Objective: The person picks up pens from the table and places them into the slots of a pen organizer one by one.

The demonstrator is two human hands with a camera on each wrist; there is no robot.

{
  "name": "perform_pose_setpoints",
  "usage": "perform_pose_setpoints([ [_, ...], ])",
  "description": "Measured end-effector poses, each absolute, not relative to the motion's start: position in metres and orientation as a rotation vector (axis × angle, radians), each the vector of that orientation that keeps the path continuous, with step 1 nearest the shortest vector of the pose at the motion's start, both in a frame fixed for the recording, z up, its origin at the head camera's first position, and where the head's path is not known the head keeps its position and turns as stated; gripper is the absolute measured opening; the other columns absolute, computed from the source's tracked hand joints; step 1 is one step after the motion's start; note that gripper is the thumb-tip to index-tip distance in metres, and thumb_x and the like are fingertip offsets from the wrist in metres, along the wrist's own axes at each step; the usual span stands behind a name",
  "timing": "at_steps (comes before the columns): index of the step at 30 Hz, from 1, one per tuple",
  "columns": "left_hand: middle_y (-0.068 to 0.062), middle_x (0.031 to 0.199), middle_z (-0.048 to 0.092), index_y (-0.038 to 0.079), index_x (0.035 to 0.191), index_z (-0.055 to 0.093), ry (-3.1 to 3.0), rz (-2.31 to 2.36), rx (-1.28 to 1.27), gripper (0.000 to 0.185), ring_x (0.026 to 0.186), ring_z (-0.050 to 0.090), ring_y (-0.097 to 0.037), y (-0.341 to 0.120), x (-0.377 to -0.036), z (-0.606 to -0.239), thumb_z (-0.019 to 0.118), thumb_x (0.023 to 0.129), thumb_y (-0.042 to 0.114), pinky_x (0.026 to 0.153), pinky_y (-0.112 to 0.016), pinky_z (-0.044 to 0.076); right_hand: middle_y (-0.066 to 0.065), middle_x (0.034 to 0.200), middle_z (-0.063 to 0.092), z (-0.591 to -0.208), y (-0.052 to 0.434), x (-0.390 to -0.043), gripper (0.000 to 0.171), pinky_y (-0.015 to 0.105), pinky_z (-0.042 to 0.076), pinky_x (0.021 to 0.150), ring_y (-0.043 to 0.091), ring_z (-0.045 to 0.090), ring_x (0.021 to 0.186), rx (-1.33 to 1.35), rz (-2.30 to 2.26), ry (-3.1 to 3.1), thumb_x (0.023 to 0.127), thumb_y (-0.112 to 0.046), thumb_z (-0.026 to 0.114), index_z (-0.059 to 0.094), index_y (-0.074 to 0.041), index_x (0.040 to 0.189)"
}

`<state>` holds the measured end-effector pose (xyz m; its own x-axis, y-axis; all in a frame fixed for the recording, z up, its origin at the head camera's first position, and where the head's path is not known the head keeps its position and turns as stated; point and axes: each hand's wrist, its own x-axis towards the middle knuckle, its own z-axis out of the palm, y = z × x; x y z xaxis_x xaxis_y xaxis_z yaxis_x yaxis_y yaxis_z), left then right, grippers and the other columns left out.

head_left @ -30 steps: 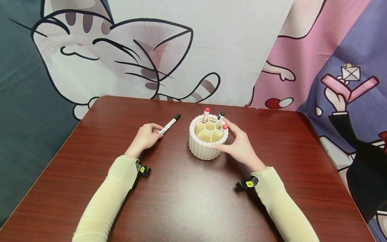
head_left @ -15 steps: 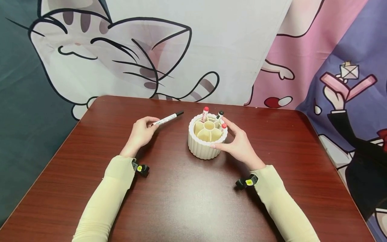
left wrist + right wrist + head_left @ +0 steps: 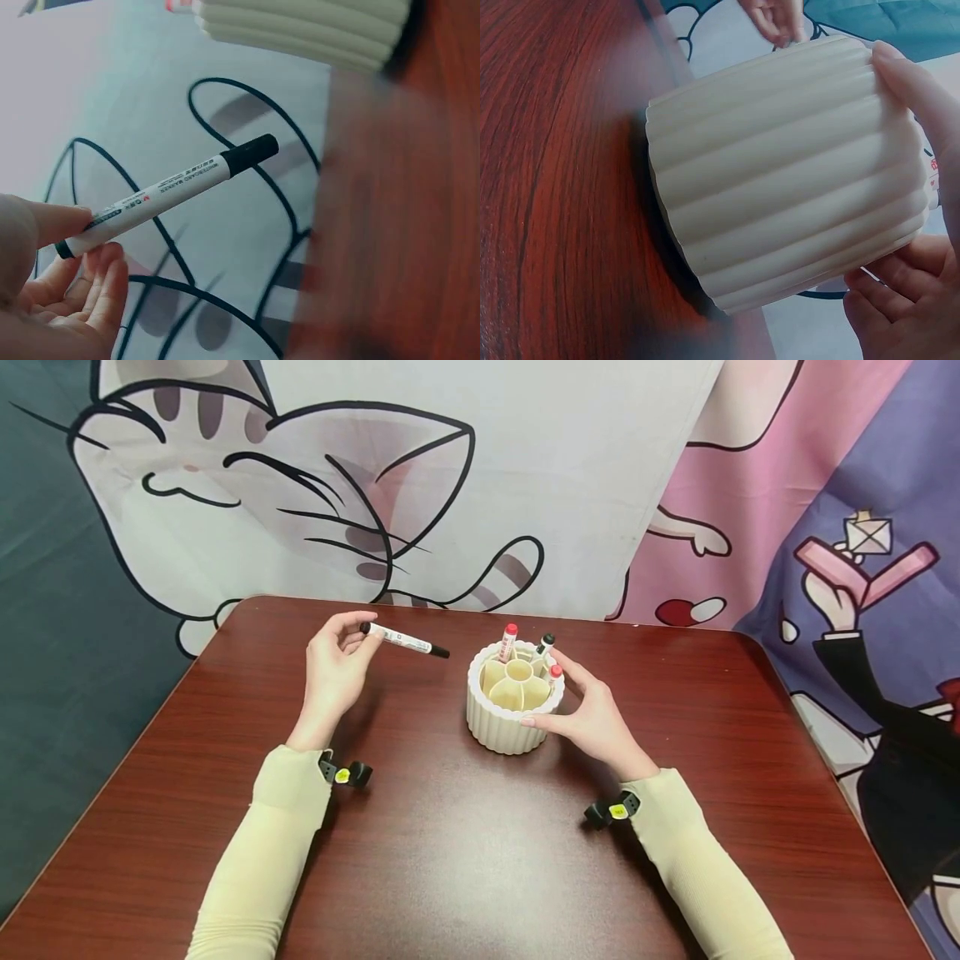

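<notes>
My left hand (image 3: 337,664) pinches a whiteboard marker (image 3: 406,641) near its tail end, above the table's left half. The marker is white with a black cap, which points right and slightly down; in the left wrist view the lettering on the marker (image 3: 161,196) shows. My right hand (image 3: 596,718) grips the right side of a cream ribbed pen holder (image 3: 504,727), thumb at the front and fingers behind. Petal-shaped compartments fill the holder. Two red-capped markers and a black-capped marker (image 3: 545,646) stand in it, one red-capped marker (image 3: 509,642) at the back and another (image 3: 554,674) at the right.
The pen holder stands on a dark red-brown wooden table (image 3: 465,852). Behind the table's far edge hangs a cloth (image 3: 585,485) printed with a cartoon cat and other figures. A small camera is strapped to each wrist.
My left hand has lifted the marker off the table and moved up and left. The marker's capped end has swung from pointing up-right to slightly down-right. My right hand stays on the pen holder.
</notes>
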<state>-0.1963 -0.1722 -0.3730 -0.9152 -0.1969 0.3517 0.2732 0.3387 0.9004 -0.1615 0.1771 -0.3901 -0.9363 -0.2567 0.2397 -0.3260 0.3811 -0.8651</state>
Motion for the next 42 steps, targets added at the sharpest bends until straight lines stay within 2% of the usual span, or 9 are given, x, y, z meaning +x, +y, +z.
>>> perform_pose_setpoints([
  [3, -0.011, 0.112, 0.065, -0.001, 0.124, 0.068, -2.09, -1.692, -0.092, 0.033, 0.1, 0.065, -0.013, -0.168, -0.194, -0.363, 0.075, 0.094, 0.009, 0.096, -0.029, 0.051, 0.018, 0.153, 0.045, -0.375, 0.172, -0.154, 0.096, 0.057, 0.032, 0.114, 0.032, 0.041, 0.141, 0.547, 1.623, -2.563, 0.073, -0.004, 0.092, 0.04, 0.001, 0.153],
  [7, -0.009, 0.108, 0.066, -0.003, 0.121, 0.068, -1.974, -1.762, -0.134, 0.034, 0.097, 0.065, -0.015, -0.162, -0.189, -0.352, 0.078, 0.09, 0.007, 0.095, -0.03, 0.052, 0.018, 0.153, 0.046, -0.371, 0.171, -0.152, 0.096, 0.056, 0.032, 0.114, 0.032, 0.042, 0.141, 0.562, 1.624, -2.553, 0.073, -0.004, 0.092, 0.041, 0.001, 0.153],
  [14, -0.009, 0.102, 0.074, -0.002, 0.11, 0.075, -1.837, -1.785, -0.271, 0.025, 0.087, 0.07, -0.018, -0.15, -0.181, -0.337, 0.082, 0.087, 0.004, 0.088, -0.03, 0.056, 0.017, 0.153, 0.046, -0.371, 0.17, -0.154, 0.096, 0.056, 0.032, 0.113, 0.031, 0.042, 0.141, 0.567, 1.621, -2.559, 0.073, -0.004, 0.093, 0.041, 0.0, 0.153],
  [19, -0.01, 0.098, 0.074, -0.003, 0.111, 0.075, -1.754, -1.796, -0.364, 0.027, 0.085, 0.071, -0.021, -0.14, -0.174, -0.33, 0.081, 0.086, 0.0, 0.087, -0.032, 0.056, 0.016, 0.153, 0.046, -0.37, 0.169, -0.152, 0.096, 0.053, 0.033, 0.114, 0.031, 0.042, 0.14, 0.555, 1.62, -2.568, 0.073, -0.006, 0.092, 0.041, -0.002, 0.154],
  [25, -0.018, 0.102, 0.073, -0.004, 0.113, 0.075, -1.701, -1.792, -0.469, 0.027, 0.087, 0.072, -0.022, -0.13, -0.169, -0.324, 0.078, 0.086, -0.006, 0.085, -0.033, 0.057, 0.017, 0.153, 0.046, -0.369, 0.168, -0.152, 0.095, 0.053, 0.033, 0.114, 0.033, 0.042, 0.141, 0.553, 1.627, -2.571, 0.074, -0.005, 0.092, 0.041, -0.001, 0.154],
  [35, -0.014, 0.104, 0.071, 0.001, 0.114, 0.077, -1.681, -1.785, -0.506, 0.03, 0.085, 0.072, -0.023, -0.117, -0.162, -0.324, 0.079, 0.085, -0.006, 0.082, -0.032, 0.058, 0.016, 0.153, 0.046, -0.37, 0.171, -0.153, 0.095, 0.055, 0.034, 0.113, 0.03, 0.044, 0.14, 0.548, 1.634, -2.579, 0.074, -0.006, 0.092, 0.041, 0.0, 0.154],
  [42, -0.016, 0.105, 0.071, -0.002, 0.117, 0.075, -1.662, -1.793, -0.562, 0.033, 0.084, 0.071, -0.023, -0.108, -0.162, -0.329, 0.078, 0.085, -0.009, 0.078, -0.031, 0.058, 0.016, 0.153, 0.046, -0.371, 0.172, -0.152, 0.096, 0.055, 0.033, 0.113, 0.03, 0.043, 0.14, 0.531, 1.64, -2.588, 0.073, -0.006, 0.093, 0.04, 0.0, 0.154],
])
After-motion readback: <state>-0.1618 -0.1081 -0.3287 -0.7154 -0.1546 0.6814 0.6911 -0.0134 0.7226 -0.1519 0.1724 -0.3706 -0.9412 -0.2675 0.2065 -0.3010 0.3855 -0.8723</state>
